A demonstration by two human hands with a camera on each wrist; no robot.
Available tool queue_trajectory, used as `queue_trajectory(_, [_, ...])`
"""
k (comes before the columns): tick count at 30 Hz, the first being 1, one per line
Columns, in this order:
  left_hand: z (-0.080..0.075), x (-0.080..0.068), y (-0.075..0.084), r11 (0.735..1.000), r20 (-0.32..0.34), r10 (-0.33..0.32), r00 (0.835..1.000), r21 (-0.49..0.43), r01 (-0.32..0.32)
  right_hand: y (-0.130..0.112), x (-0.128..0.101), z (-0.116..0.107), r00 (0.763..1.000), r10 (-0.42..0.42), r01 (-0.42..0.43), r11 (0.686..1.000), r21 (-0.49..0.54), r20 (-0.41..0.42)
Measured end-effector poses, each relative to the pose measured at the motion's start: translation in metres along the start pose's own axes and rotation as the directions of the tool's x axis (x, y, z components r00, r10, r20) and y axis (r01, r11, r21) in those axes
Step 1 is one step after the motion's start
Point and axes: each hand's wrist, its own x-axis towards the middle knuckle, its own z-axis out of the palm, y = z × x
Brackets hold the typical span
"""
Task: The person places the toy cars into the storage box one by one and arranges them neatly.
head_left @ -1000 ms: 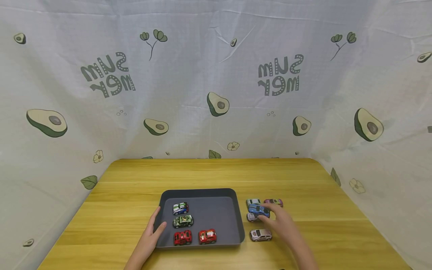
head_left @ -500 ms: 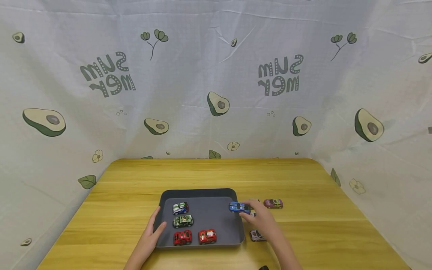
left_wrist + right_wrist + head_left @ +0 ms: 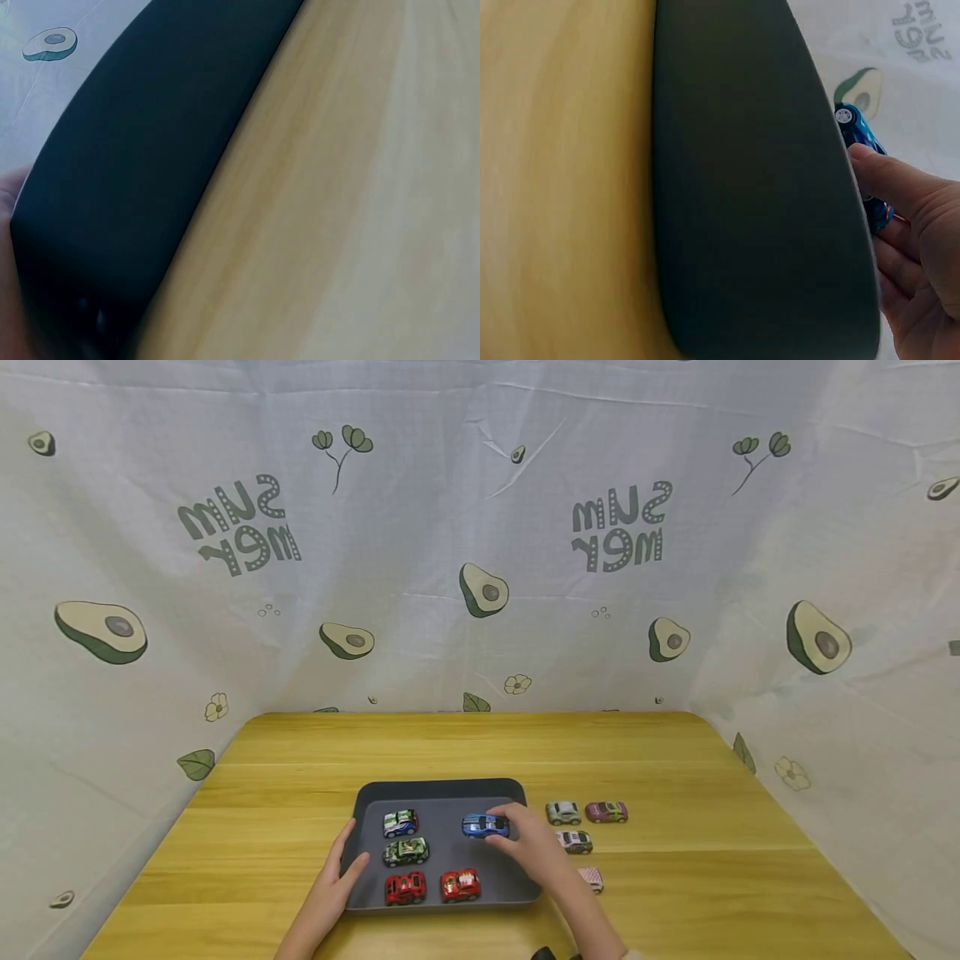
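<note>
My right hand point(image 3: 534, 847) pinches a blue toy car point(image 3: 480, 826) between thumb and fingers, over the right half of the grey tray point(image 3: 506, 906). In the right wrist view the blue toy car point(image 3: 862, 131) shows beyond the tray's outer wall point(image 3: 757, 187), partly hidden by the thumb. At the tray's left rim my left hand point(image 3: 330, 883) holds on, its thumb reaching over the edge. Inside the tray stand a white-blue toy car point(image 3: 401, 822), a green camouflage car point(image 3: 406, 852) and two red cars, one left point(image 3: 405, 888) and one right point(image 3: 460, 885).
Right of the tray, on the wooden table point(image 3: 712, 843), stand a pale green car point(image 3: 562, 812), a purple car point(image 3: 607, 812) and a white car point(image 3: 576, 842). A pinkish-white car point(image 3: 592, 878) is partly covered by the right arm. A printed curtain point(image 3: 420, 527) hangs behind.
My right hand has carried the blue toy car leftward, from above the cars on the table to over the tray. My left hand has stayed at the tray's left rim.
</note>
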Motion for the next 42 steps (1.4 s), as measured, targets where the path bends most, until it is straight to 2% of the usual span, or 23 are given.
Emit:
queue_trajectory(8, [0.0, 0.0, 0.0, 1.0, -0.002, 0.001, 1.0, 0.001, -0.001, -0.01, 0.004, 0.021, 0.999, -0.037, 0.038, 0.998, -0.045, 0.022])
queue_trajectory(18, [-0.001, -0.001, 0.0, 1.0, 0.009, 0.011, 1.0, 0.001, -0.011, -0.014, 0.007, 0.039, 0.996, -0.003, 0.013, 0.994, -0.111, 0.091])
queue_trajectory(42, [-0.001, 0.001, -0.001, 1.0, 0.018, 0.016, 1.0, -0.003, -0.016, -0.013, 0.01, 0.041, 0.988, 0.006, 0.029, 0.973, -0.23, 0.152])
